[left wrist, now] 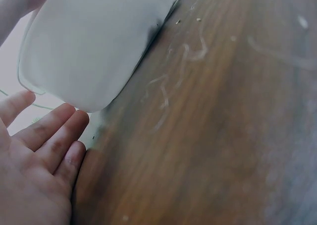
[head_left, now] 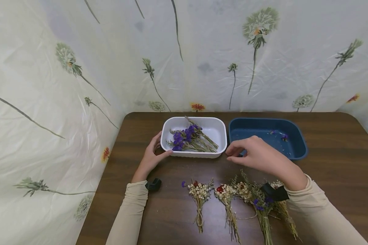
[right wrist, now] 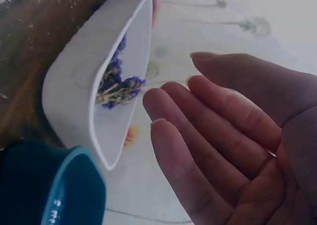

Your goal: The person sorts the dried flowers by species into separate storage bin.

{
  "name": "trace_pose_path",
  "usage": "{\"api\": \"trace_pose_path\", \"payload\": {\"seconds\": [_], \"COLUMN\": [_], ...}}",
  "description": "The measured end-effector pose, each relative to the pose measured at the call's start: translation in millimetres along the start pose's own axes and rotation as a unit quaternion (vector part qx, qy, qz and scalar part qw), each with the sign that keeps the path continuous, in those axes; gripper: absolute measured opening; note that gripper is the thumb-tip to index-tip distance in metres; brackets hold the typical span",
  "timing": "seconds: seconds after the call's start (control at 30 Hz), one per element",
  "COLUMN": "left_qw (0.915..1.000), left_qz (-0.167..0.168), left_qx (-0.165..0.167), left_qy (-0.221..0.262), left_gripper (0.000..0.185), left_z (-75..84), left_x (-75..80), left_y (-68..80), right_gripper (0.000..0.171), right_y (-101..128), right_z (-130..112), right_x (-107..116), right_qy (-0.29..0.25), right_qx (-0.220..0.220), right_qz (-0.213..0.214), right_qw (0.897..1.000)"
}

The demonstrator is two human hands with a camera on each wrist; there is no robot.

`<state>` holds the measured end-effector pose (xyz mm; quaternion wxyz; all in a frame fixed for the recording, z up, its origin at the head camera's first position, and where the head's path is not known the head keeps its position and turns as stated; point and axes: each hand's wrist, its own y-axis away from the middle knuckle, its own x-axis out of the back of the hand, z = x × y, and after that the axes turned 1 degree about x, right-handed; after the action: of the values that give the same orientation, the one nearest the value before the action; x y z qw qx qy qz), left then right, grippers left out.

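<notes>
A dark wooden table [head_left: 340, 163] carries a white tray [head_left: 216, 131] and, just to its right, a blue tray [head_left: 297, 144]. Purple dried flowers [head_left: 187, 137] lie inside the white tray. The left hand [head_left: 150, 156] rests against the tray's left end, fingers relaxed and gripping nothing. The right hand [head_left: 257, 154] hovers at its right corner, fingers loosely extended, empty. Four small dried bouquets [head_left: 233, 197] lie nearer the person.

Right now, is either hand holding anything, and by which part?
Nothing is gripped. The left hand rests open against the left end of the white tray; the right hand hovers empty, fingers relaxed, near the tray's right corner.
</notes>
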<state>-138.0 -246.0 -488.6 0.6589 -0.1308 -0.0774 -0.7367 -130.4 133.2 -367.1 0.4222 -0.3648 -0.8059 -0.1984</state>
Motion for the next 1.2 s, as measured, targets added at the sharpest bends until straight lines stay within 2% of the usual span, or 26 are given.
{"api": "trace_pose_path", "payload": {"seconds": [0.37, 0.63, 0.9, 1.13, 1.2], "left_qw": [1.0, 1.0, 1.0, 1.0, 0.9999], "left_qz": [-0.001, 0.001, -0.001, 0.008, 0.013], "left_qx": [0.003, -0.002, 0.004, 0.002, -0.001], "left_qy": [0.003, -0.001, -0.003, 0.001, 0.002], "left_gripper": [0.09, 0.089, 0.089, 0.093, 0.093], "left_z": [-0.6, 3.0, 1.5, -32.6, -36.6], "left_x": [-0.9, -0.9, -0.4, -2.9, -3.0], "left_y": [0.0, 1.3, 1.2, -9.6, -10.4], "right_gripper": [0.016, 0.02, 0.027, 0.033, 0.037], "right_y": [46.5, 74.5, 98.1, 119.2, 124.8], "right_z": [13.1, 20.1, 23.7, 28.0, 29.8], "right_x": [-22.8, -46.3, -65.5, -81.1, -84.7], "right_qy": [-0.002, -0.031, -0.007, -0.011, -0.011], "right_qx": [-0.024, -0.044, -0.029, -0.053, -0.061], "right_qz": [0.051, 0.094, 0.175, 0.231, 0.238], "right_qw": [0.998, 0.994, 0.984, 0.971, 0.969]}}
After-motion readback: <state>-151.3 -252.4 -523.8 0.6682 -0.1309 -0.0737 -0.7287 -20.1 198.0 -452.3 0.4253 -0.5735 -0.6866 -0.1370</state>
